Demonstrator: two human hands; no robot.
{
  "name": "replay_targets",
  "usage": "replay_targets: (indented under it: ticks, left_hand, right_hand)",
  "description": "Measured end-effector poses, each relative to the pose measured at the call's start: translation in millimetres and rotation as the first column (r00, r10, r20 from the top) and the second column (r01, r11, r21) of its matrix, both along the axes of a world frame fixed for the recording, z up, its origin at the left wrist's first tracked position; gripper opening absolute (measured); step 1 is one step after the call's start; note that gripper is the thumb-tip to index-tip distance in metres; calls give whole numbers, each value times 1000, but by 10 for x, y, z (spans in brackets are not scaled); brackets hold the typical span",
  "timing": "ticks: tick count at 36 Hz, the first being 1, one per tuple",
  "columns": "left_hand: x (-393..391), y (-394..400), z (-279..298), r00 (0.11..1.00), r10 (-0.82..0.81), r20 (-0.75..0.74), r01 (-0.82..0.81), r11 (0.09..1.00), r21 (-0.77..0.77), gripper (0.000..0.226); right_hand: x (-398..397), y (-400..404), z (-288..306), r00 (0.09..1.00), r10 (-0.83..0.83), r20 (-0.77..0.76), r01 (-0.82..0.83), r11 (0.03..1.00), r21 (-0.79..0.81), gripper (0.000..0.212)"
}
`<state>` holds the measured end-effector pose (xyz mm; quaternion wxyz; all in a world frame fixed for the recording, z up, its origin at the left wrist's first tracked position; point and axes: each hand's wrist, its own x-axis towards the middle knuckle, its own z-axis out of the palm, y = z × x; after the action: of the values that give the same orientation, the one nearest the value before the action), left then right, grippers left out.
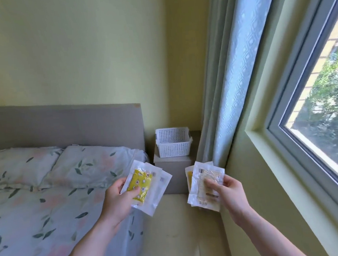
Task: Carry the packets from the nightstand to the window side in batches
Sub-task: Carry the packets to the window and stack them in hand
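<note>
You are mid-carry: your left hand (117, 200) pinches a small stack of packets (146, 187), yellow one on top, and your right hand (228, 191) grips a second stack (205, 182). Both batches are held in the air, away from the nightstand (174, 163) and its basket (173, 141). Next, I judge, you turn right to the window (311, 100) and set them down without letting the stacks fan apart.

Two hands, each holding a small stack of packets; one white basket (173, 141), one nightstand (178, 175), two pillows.
</note>
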<state>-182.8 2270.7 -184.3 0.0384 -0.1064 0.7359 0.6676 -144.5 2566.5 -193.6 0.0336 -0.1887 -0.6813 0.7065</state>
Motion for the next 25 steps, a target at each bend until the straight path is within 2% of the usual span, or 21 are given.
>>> replay_targets:
  ticks: [13, 25]
  left_hand:
    - [-1751, 115, -119, 989, 146, 37, -146, 989, 2, 20]
    - [-3953, 25, -507, 996, 34, 85, -32, 999, -24, 24]
  right_hand:
    - [-2300, 258, -149, 993, 87, 75, -92, 994, 65, 15]
    - [-4150, 444, -598, 983, -102, 153, 75, 982, 171, 16]
